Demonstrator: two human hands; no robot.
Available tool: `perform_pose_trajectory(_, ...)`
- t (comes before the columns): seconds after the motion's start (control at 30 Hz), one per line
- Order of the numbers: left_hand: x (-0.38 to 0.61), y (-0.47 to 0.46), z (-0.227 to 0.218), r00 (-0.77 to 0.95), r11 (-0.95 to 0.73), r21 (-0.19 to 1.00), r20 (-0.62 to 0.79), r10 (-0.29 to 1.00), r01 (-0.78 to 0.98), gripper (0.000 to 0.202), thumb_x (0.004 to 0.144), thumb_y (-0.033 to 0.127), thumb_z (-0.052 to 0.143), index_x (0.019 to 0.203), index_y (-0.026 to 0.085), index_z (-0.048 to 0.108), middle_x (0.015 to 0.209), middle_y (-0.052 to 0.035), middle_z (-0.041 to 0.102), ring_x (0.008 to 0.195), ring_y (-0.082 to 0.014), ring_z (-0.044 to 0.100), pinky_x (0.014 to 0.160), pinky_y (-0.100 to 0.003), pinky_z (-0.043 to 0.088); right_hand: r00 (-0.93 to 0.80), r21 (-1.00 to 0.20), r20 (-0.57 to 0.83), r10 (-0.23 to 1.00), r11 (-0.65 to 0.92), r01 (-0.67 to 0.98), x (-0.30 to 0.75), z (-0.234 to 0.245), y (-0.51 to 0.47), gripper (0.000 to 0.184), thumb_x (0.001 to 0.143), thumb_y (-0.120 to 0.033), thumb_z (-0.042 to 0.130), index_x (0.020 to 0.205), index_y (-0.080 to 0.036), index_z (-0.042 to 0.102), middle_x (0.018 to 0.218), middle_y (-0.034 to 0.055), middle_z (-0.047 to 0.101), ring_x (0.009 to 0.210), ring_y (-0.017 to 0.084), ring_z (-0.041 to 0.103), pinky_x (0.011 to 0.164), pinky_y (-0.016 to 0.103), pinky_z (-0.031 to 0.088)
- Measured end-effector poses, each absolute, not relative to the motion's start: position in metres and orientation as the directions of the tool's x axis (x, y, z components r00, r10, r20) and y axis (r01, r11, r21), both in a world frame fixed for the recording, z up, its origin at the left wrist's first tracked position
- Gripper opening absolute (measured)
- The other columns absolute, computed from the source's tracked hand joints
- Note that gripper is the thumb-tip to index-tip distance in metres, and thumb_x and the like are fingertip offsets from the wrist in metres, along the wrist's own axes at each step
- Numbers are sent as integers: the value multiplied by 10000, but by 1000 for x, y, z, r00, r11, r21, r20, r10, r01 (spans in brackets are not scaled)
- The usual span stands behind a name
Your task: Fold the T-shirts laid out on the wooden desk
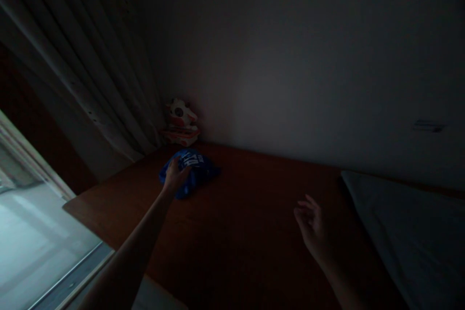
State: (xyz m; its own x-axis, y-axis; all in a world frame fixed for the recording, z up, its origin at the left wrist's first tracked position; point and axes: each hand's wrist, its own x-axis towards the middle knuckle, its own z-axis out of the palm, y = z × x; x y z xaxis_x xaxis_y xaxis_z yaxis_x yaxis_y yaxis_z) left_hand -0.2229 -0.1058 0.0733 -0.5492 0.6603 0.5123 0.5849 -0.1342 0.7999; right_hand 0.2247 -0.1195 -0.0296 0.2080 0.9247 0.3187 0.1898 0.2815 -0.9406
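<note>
A shiny blue plastic packet (198,173) with large white lettering lies crumpled on the brown wooden surface (247,203), left of the middle. Reaching over its near left side is my left hand (176,174), thumb and fingers spread apart; it looks to be at the packet, but in this dim light I cannot tell how firmly it touches. My right hand (310,218) hovers over the surface further right, palm turned inward. Its fingers are loosely bent and apart, with nothing in them.
Behind the packet, a white-and-red cow-shaped toy (179,123) stands in the corner by the wall. A pale curtain (90,68) hangs at the left above a bright window ledge (39,237). A grey cloth-like sheet (407,232) covers the right side.
</note>
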Motion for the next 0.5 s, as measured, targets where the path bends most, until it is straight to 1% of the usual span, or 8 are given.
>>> perform_pose_trajectory(0.07,-219,-109,63,-520,-64,748,517,681,660,465,671,314,695,1117,196,637,1290,-156,626,1346,-407,470,1156,-591,300,197,-943,309,930,273,191,225,-30,-119,683,814,-651,649,1334,-240,485,1193,119,639,968,232,656,853,409,543)
perform_pose_trajectory(0.1,-211,-109,57,-457,-55,706,515,725,707,435,701,315,666,1118,192,638,1293,-158,622,1333,-388,487,1156,-571,317,191,-944,304,933,267,195,225,-30,-119,674,815,-658,643,1319,-234,500,1190,123,642,969,237,658,855,414,541)
perform_pose_trajectory(0.17,-186,-107,44,-239,-99,589,468,851,802,370,775,305,586,1121,188,644,1261,-151,636,1238,-327,573,1103,-499,415,183,-942,299,937,258,215,226,-30,-119,645,819,-673,625,1275,-224,542,1181,133,650,973,249,659,857,423,539)
perform_pose_trajectory(0.23,-150,-102,32,-14,-209,520,391,920,828,321,808,271,541,1095,192,661,1201,-138,666,1138,-280,628,1040,-439,480,172,-934,306,936,261,242,226,-27,-121,599,836,-668,606,1234,-222,574,1174,137,658,986,256,659,869,430,535)
perform_pose_trajectory(0.3,-108,-96,20,124,-294,486,352,928,823,300,839,252,515,1087,190,672,1169,-133,683,1102,-264,642,1017,-422,497,160,-925,321,933,273,265,226,-24,-122,551,862,-652,583,1204,-221,590,1161,136,667,994,257,660,890,435,529)
perform_pose_trajectory(0.37,-64,-94,11,189,-339,466,340,921,817,314,887,265,489,1125,170,670,1184,-150,685,1114,-270,641,1018,-428,497,153,-918,332,931,281,281,226,-21,-123,518,884,-642,559,1180,-218,597,1142,131,677,990,252,665,899,429,526)
perform_pose_trajectory(0.43,-27,-96,5,250,-386,445,335,909,808,362,927,285,468,1214,155,647,1274,-167,663,1176,-287,621,1047,-451,481,151,-917,335,930,285,281,226,-17,-124,490,906,-633,534,1164,-222,599,1127,120,684,992,244,669,900,411,529)
perform_pose_trajectory(0.5,-2,-101,2,346,-466,438,329,879,768,394,941,284,464,1279,167,629,1375,-160,627,1257,-299,586,1097,-475,445,150,-917,340,928,292,272,227,-15,-124,453,924,-617,521,1150,-232,600,1098,102,689,996,233,671,903,389,530)
